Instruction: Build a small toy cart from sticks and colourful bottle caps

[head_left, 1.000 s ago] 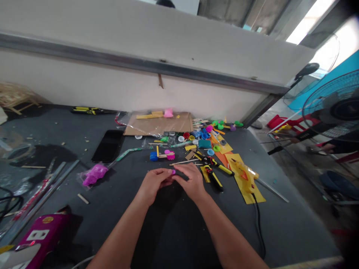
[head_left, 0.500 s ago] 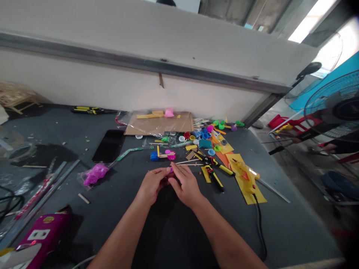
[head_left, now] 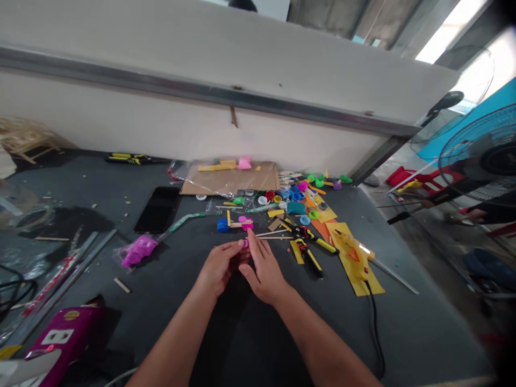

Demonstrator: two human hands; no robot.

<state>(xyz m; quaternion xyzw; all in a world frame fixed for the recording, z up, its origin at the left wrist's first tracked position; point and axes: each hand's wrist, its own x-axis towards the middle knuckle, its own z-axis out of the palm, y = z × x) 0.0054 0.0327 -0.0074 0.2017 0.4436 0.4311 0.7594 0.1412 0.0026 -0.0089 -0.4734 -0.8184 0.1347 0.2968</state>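
My left hand [head_left: 220, 267] pinches a small piece of purple modelling clay [head_left: 245, 243] between thumb and fingers, above the dark table. Close beside it, the straight fingers of my right hand [head_left: 264, 269] reach against the clay's right side, the thumb held apart. Most of the piece is hidden by my fingers. Just beyond my fingertips lies a small stick assembly [head_left: 237, 223] with a blue lump [head_left: 222, 224] at one end and pink lumps [head_left: 245, 221] at the other. A bag of purple clay [head_left: 138, 251] rests to the left.
Yellow-handled pliers [head_left: 310, 257] and a yellow glue gun [head_left: 357, 255] with a black cord lie to the right. Coloured bottle caps [head_left: 305, 220] and thin sticks are scattered behind. A black phone [head_left: 158, 209] and a purple power strip [head_left: 66, 333] are at left. A wall stands behind.
My right hand's thumb and fingers have spread slightly apart and the fingers have shifted on the purple clay. My left hand keeps its pinch in nearly the same place.
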